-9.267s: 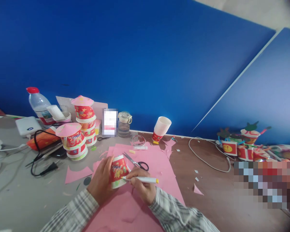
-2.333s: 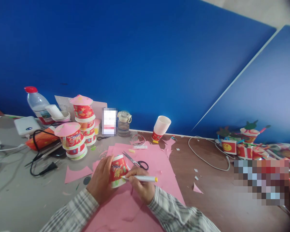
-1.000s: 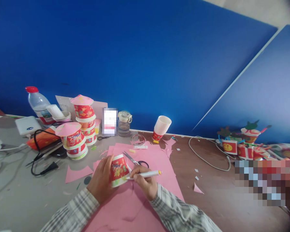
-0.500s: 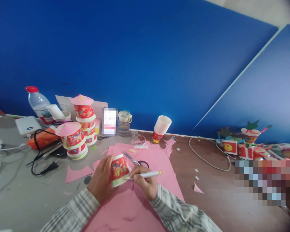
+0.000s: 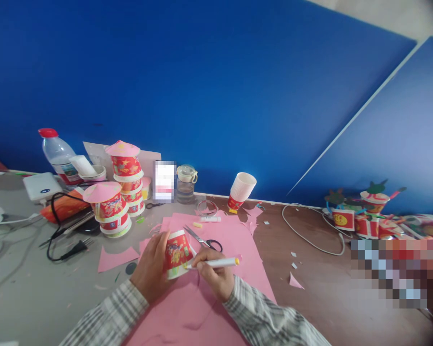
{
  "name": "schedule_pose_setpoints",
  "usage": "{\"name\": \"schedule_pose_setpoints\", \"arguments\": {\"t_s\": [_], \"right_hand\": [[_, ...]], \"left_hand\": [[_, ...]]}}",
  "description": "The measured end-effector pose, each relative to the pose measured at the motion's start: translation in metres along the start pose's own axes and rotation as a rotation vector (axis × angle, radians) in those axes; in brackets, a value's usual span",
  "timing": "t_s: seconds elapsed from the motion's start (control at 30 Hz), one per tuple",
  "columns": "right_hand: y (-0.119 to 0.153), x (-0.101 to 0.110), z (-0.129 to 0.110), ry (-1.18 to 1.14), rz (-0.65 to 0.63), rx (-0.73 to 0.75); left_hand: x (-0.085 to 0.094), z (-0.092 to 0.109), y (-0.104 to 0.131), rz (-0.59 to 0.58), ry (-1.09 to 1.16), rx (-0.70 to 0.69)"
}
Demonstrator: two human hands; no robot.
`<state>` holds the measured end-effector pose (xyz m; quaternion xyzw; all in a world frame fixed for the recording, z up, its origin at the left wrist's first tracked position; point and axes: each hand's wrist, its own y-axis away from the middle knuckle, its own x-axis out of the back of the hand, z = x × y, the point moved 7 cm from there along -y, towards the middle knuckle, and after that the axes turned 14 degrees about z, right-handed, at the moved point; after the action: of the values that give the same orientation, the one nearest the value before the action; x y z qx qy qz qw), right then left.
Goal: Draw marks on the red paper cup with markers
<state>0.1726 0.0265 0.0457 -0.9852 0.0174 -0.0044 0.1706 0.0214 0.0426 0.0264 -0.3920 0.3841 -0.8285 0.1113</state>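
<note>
A red patterned paper cup (image 5: 178, 251), its rim turned down and tilted toward me, is gripped by my left hand (image 5: 152, 267). Green and yellow marks show on its white rim band. My right hand (image 5: 214, 277) is closed around a white marker (image 5: 218, 263) with a yellow end, and the marker's tip meets the cup near the rim. Behind my right hand lie scissors (image 5: 202, 239) with dark handles, blades pointing away to the left. Both hands are over pink paper (image 5: 234, 245). A yellow cap (image 5: 197, 225) and a white glue-stick-like tube (image 5: 210, 219) rest farther back on it.
Two cup towers with pink cone roofs (image 5: 106, 192) stand at left, near a power plug (image 5: 75, 249). A lidded water jar (image 5: 186, 184) and a stack of paper cups (image 5: 242, 188) are at the back. Decorated cups (image 5: 343, 219) and a white cable (image 5: 310, 247) lie right.
The marker's back end has dipped and shifted slightly left, with my right hand turning a little. The cup and my left hand hold nearly still.
</note>
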Motion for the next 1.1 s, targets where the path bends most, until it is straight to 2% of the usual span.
{"name": "schedule_pose_setpoints", "arguments": {"t_s": [0.43,0.8,1.1], "right_hand": [[-0.0003,-0.002,-0.0022,0.033,0.055,0.03],[0.0007,-0.0034,-0.0039,0.046,0.008,0.038],[0.0002,-0.0021,-0.0046,0.009,0.029,0.037]], "left_hand": [[0.0031,0.0045,-0.0037,0.021,0.001,-0.019],[0.0026,0.0033,-0.0026,0.006,0.006,-0.006],[0.003,0.0041,-0.0034,0.007,0.005,-0.014]]}}
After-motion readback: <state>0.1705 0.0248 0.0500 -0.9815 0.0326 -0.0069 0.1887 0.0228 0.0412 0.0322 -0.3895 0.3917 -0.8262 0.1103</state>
